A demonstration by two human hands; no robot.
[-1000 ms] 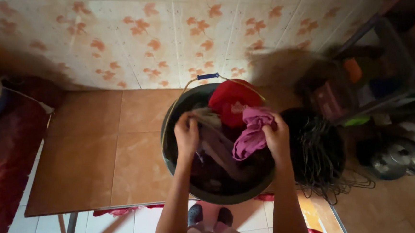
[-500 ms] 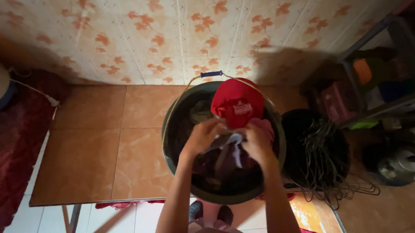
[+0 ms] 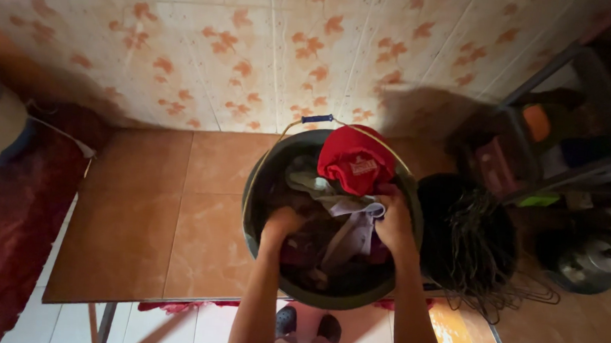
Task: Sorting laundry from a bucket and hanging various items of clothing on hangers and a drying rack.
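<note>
Right hand (image 3: 394,225) pinches the pale cloth (image 3: 354,227) mid-frame, which trails down-left into the bucket (image 3: 260,190). Left hand (image 3: 281,225), lower left of it, is buried among dark clothes; its fingers' state can't be told.

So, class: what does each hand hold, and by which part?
Right hand grips a pale cloth by its top edge; left hand is buried in dark clothes.

Leaf-patterned tile wall (image 3: 207,52), brown tabletop (image 3: 147,211), possibly rack (image 3: 569,131).
</note>
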